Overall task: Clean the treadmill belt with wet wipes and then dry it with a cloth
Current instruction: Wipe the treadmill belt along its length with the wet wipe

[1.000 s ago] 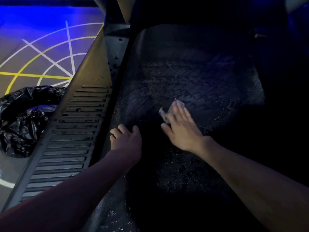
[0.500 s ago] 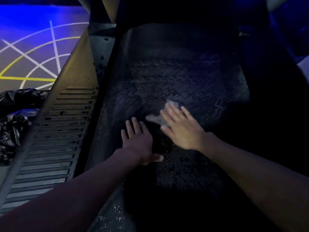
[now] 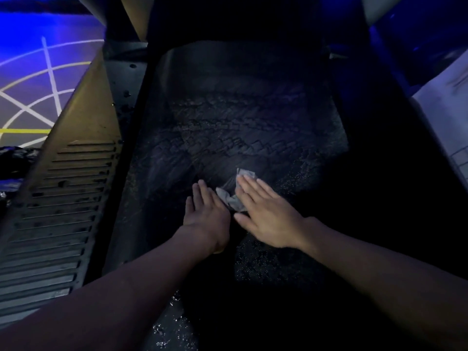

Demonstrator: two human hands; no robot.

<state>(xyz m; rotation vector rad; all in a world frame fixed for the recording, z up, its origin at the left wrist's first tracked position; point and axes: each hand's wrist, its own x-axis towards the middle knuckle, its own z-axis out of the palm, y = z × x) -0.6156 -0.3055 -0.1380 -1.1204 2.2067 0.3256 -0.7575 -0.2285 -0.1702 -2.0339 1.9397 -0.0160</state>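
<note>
Right fingers [image 3: 253, 192] first: straight, close together, pressed flat onto a crumpled pale wet wipe [image 3: 231, 200]. No curl and no pinch there, just an open palm pinning the wipe down. One corner of the wipe pokes out beyond the fingertips and a wrinkled fold spills out on the thumb side. The right hand [image 3: 268, 214] lies low across it, forearm reaching in from the lower right.

Left fingers [image 3: 201, 192] now: also straight and together, laid flat on the surface and holding nothing. The left hand [image 3: 206, 214] sits just beside the wipe's loose fold; whether it touches the fold, I cannot tell. The 2 hands lie side by side, very near each other.

Both rest on the treadmill belt [image 3: 240, 122], dark and textured, with a lit patch ahead of the hands showing streaky marks and fine glinting specks. The wipe sits near the middle of the belt, in that lit patch.

Further left runs the ribbed side rail [image 3: 63, 198], grey with rows of grooves. Beyond it is a blue-lit floor [image 3: 30, 72] painted with white and yellow lines, and a black plastic bag [image 3: 12, 158] at the frame's edge.
</note>
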